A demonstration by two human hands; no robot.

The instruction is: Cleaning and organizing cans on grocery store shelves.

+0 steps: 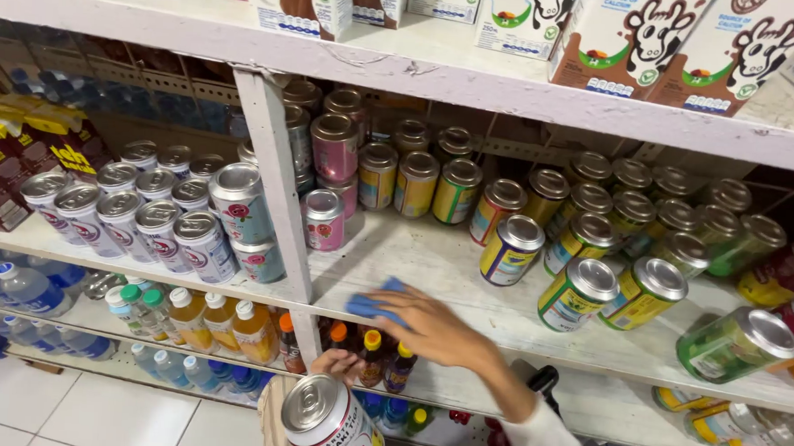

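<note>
My right hand (pixel 435 327) lies flat on the white shelf board (pixel 466 271), pressing a blue cloth (pixel 371 304) against it near the shelf's upright post (pixel 278 182). Its white sleeve comes in from the lower right. Low in the view, my left hand (pixel 339 364) grips a red-and-white drink can (pixel 326 421) with a silver top, held in front of the shelf below. A pink can (pixel 323 218) stands just behind the cloth, and a yellow-and-blue can (pixel 510 248) stands to the right of my right hand.
Several green, yellow and pink cans fill the back and right of this shelf. White cans (pixel 147 217) crowd the bay to the left. Milk cartons (pixel 628 37) stand on the shelf above. Orange drink bottles (pixel 219 322) and water bottles (pixel 19 287) sit below, over a white tiled floor.
</note>
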